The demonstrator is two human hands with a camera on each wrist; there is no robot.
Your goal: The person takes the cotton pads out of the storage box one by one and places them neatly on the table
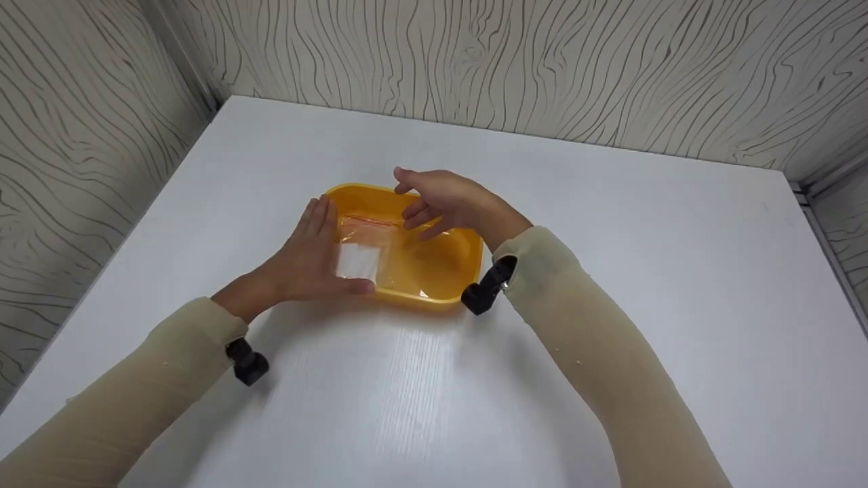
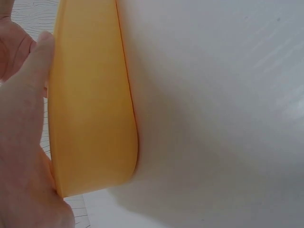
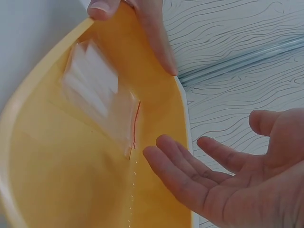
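Because the clear bag (image 1: 363, 247) lies loose and light in the yellow tub (image 1: 434, 268), I reckon a quick brush from the fingers could flick it over the rim, or a shove could slide the tub across the smooth white counter (image 1: 610, 224). The left hand (image 1: 308, 254) lies flat and straight-fingered against the tub's nine o'clock side, thumb along the near rim, steadying it. The right hand (image 1: 441, 200) hovers open over the tub's twelve o'clock edge, fingers relaxed, gripping nothing.
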